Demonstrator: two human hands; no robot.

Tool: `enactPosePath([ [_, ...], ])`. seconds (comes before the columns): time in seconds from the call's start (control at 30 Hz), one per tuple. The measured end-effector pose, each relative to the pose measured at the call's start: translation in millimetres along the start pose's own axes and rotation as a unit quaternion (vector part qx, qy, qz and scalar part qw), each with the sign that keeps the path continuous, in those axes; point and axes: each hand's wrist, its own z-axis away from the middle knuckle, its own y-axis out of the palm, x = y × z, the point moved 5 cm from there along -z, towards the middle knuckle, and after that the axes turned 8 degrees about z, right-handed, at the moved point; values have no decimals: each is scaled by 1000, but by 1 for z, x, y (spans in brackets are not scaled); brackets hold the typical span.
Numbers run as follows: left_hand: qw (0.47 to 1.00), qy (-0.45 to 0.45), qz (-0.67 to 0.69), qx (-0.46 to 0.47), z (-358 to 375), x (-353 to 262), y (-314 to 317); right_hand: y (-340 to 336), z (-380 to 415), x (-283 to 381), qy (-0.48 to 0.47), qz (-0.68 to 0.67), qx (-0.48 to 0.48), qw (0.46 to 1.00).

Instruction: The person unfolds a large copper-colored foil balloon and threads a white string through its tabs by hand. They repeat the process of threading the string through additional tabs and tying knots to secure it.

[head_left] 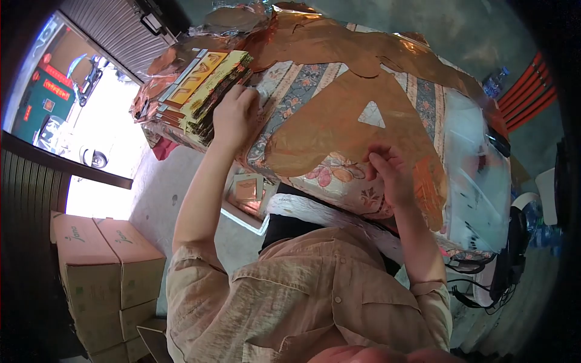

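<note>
Fingers of L hand (234, 116) curled at edge of packet stack (207, 89); R hand (390, 172) loosely bent, narrow, nr brown sheet (330, 118); can't tell if either grips. Stack on L end of patterned tablecloth (308, 85).

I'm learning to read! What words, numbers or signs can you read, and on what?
"Jana", it seems: on top of the cardboard boxes.
Red signs outside: too blurred to read.
Yellow stack by the left hand: markings too blurred to read.
Smaller print on the boxes: too small.

Stacked cardboard boxes (94, 281), plastic bottle (495, 83)
</note>
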Motion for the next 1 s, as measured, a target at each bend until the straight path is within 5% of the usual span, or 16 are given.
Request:
enactPosePath([
  [0.1,989,52,-76,117,0,16,26,0,1,-7,26,-13,18,999],
  [0.37,999,13,41,29,43,-1,-37,-1,4,-9,47,-10,13,999],
  [0.43,937,-200,232,170,78,10,-34,-2,4,-13,52,-15,15,998],
  [0.47,933,-207,233,177,92,7,-33,-2,3,-14,46,-18,19,999],
  [0.53,793,-299,430,310,133,0,-6,-1,3,-15,56,-15,23,998],
  [0.7,844,-249,314,357,191,-19,80,1,4,-10,40,-8,24,999],
  [0.77,895,-219,273,276,192,-19,95,0,3,-10,39,-4,24,999],
  [0.9,910,-170,244,289,175,-22,99,-1,4,-13,52,11,25,998],
  [1.0,865,-231,146,422,183,-11,110,0,5,-13,59,18,26,998],
])
